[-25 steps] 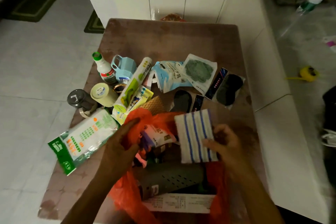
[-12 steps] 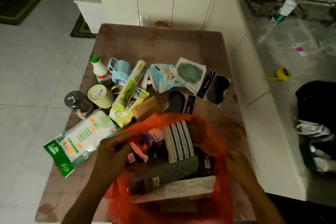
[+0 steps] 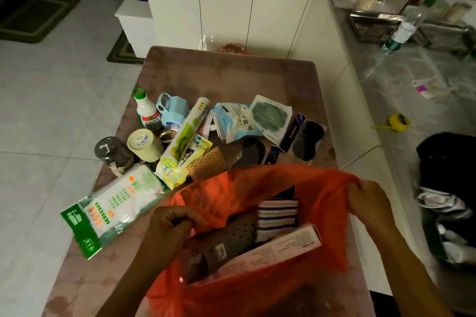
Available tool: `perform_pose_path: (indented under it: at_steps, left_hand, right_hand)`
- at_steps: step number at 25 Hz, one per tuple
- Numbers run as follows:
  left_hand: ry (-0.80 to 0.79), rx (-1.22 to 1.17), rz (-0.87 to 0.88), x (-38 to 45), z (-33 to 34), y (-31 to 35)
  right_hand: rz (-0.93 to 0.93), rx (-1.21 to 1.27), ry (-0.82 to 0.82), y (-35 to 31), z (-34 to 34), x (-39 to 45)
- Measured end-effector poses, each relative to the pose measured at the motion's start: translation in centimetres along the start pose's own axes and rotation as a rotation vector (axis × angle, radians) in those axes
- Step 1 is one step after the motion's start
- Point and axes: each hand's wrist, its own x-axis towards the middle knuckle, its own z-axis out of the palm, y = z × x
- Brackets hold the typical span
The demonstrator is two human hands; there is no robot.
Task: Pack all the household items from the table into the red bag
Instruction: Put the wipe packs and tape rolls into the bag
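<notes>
The red bag (image 3: 260,185) stands open at the near edge of the brown table (image 3: 231,77). My left hand (image 3: 172,224) pinches its left rim and my right hand (image 3: 368,201) grips its right rim, holding the mouth wide. Inside lie a blue-striped white cloth (image 3: 278,213), a grey perforated roll (image 3: 231,239) and a pale box (image 3: 273,252). Beyond the bag, several items remain on the table: a white-and-green pack (image 3: 113,203), a yellow pack (image 3: 185,159), a long roll (image 3: 185,131), a white bottle (image 3: 145,110), a blue cup (image 3: 172,110) and black eye masks (image 3: 306,139).
A dark jar (image 3: 110,152) and a cream tape roll (image 3: 144,144) lie at the table's left edge. White cabinets (image 3: 226,8) stand behind the table. A cluttered counter (image 3: 412,80) runs along the right, with a yellow tape measure (image 3: 398,121) on it.
My right hand let the striped cloth drop into the bag, then took hold of the bag's right rim. Both hands have pulled the mouth wider.
</notes>
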Motion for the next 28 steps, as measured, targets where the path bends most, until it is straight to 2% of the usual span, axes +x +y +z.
perform_pose_path:
  at_steps: [2,4,7,9,13,16,19,21,24,26,28]
  left_hand:
    - [-0.020,-0.002,-0.007,0.2,0.0,-0.2]
    - [-0.019,0.006,-0.012,0.6,0.1,-0.4]
    - [0.041,0.064,-0.041,1.5,0.7,-0.6]
    - [0.090,0.105,-0.061,2.2,1.2,-0.7]
    - [0.127,0.283,-0.072,3.3,1.4,-1.3]
    - [0.168,0.350,-0.093,3.8,1.0,-1.7]
    - [0.160,0.386,-0.039,4.1,1.0,-1.6]
    - [0.148,0.385,-0.038,4.2,1.0,-1.7]
    - [0.143,0.372,-0.038,4.4,0.7,-1.9]
    - [0.155,0.357,-0.031,4.4,0.1,-2.0]
    - [0.171,0.340,-0.016,4.3,-0.3,-2.2]
  right_hand:
    - [-0.037,-0.021,0.030,-0.4,0.4,0.0]
    - [-0.141,0.131,0.041,-2.5,1.4,-0.1]
    - [-0.218,0.324,-0.061,-6.5,5.4,1.9]
    - [-0.239,0.225,-0.169,-8.5,9.7,4.7]
    - [-0.100,-0.105,-0.371,-8.6,17.2,10.9]
    - [0.176,-0.051,-0.298,-7.5,19.8,13.9]
    - [0.274,0.043,-0.216,-7.7,21.6,15.5]
    - [0.320,0.109,-0.259,-7.7,22.5,16.1]
    - [0.251,-0.022,-0.323,-7.2,23.3,15.9]
    - [0.128,-0.088,-0.277,-7.3,23.5,15.4]
    - [0.003,0.130,-0.196,-8.0,22.4,14.4]
